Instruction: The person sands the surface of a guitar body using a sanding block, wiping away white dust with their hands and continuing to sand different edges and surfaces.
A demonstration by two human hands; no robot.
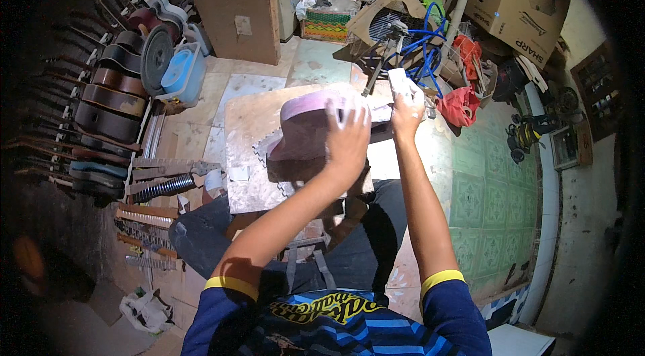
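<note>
A small guitar (pixel 306 129) with a dark body and a pinkish, dusty side lies tilted on a worn wooden board (pixel 250 117) in front of me. My left hand (pixel 348 131) rests on the body with its fingers spread. At the neck end, my right hand (pixel 407 114) is closed around the guitar's neck. A pale, block-shaped piece (pixel 398 78) sticks up from the right hand; whether it is the headstock or a separate block, I cannot tell. White dust covers the fingers of both hands.
Several guitar bodies (pixel 111 117) stand in a row along the left wall. Saws and rasps (pixel 164 187) lie on the floor at left. A plastic tub (pixel 185 80) and a cardboard-coloured panel (pixel 238 16) stand behind. Blue hose (pixel 435 40), red bags (pixel 459 106) and a large carton (pixel 517 3) fill the back right.
</note>
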